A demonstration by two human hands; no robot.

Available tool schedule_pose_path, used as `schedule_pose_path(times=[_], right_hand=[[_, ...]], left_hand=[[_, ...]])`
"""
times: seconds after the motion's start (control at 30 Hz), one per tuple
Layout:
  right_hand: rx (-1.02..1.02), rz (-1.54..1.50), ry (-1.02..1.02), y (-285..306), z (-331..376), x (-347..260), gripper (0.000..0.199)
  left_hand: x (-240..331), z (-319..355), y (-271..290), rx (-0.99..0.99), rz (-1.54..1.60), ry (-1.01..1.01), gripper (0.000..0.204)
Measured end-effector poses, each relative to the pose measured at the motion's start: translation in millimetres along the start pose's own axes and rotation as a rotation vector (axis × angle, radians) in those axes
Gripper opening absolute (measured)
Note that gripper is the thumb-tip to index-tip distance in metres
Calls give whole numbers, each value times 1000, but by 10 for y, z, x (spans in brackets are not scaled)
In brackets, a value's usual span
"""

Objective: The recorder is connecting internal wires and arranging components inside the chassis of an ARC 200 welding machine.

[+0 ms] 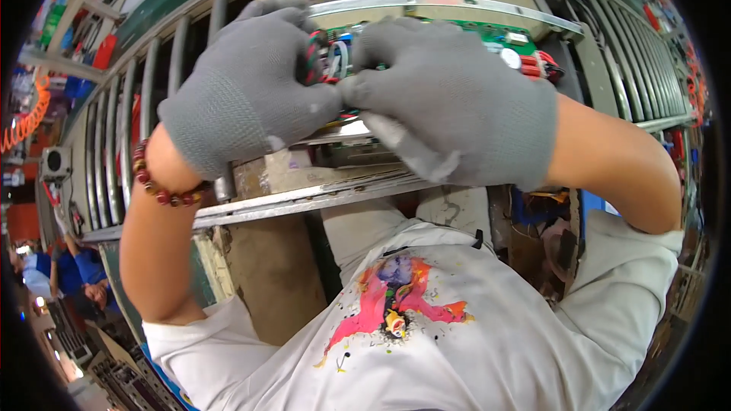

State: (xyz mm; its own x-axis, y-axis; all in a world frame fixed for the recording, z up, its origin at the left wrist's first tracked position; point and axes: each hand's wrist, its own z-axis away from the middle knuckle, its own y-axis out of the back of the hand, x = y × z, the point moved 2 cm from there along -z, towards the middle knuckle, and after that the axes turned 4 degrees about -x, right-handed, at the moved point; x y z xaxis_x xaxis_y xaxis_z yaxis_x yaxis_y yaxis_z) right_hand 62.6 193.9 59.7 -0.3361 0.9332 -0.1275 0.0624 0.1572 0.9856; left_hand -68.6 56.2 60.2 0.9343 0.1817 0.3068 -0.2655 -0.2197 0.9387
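Grey-gloved left fingers [318, 103] and right fingers [365, 90] curl beside coloured wires [313, 58], grip hidden.

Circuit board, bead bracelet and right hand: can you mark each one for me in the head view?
Circuit board [493, 33]: head view, on the bare green part near its right end.
Bead bracelet [162, 197]: head view, on a dark red bead at its lower bend.
Right hand [453, 91]: head view, on the back of the grey glove.
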Motion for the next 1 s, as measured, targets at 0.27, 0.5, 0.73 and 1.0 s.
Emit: schedule_pose_path(times=[0.27, 0.5, 0.73, 1.0], right_hand=[[-70, -104, -71, 22, -114, -210, 34], [414, -86, -35, 90, 1004, -279, 43], [734, 473, -1360, -139, 3554, 1047, 18], [-333, 0, -1871, -864, 4375, 1550, 31]], left_hand=[[-13, 71, 114, -64, -186, -82, 19], [-173, 97, -53, -75, -301, -89, 14], [7, 8, 85, -221, -345, -142, 24], [-113, 98, -59, -99, 5, -187, 26]])
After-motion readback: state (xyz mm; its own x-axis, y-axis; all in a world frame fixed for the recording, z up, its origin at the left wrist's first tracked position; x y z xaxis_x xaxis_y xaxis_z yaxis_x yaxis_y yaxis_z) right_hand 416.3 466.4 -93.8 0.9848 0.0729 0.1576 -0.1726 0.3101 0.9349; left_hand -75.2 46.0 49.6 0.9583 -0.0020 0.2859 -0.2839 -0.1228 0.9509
